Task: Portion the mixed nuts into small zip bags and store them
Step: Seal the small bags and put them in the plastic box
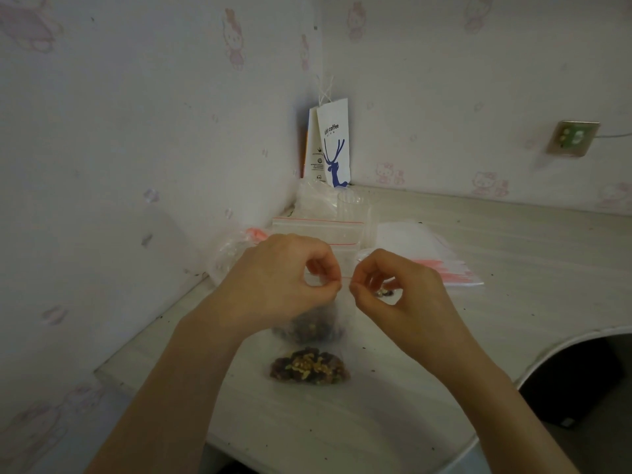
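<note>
**Both hands on the zip strip**

On my feed, the small clear zip bag of mixed nuts (pixel 309 325) stands upright mid-frame over the pale wooden table (pixel 513 234). My left hand (pixel 287 271) and right hand (pixel 400 289) each pinch its red zip strip, fingertips nearly meeting. Just nearer me, a second clear nut-filled bag (pixel 309 366) lies flat. Behind the hands are a stack of empty red-striped zip bags (pixel 318 230), a clear plastic cup (pixel 355 210) and, in the corner, a white paper coffee bag with a blue deer (pixel 333 145).

Pale cartoon-cat wallpaper (pixel 136 97), corner, whitish wood-grain desk (pixel 513 241), wall socket (pixel 573 138), dim light
</note>
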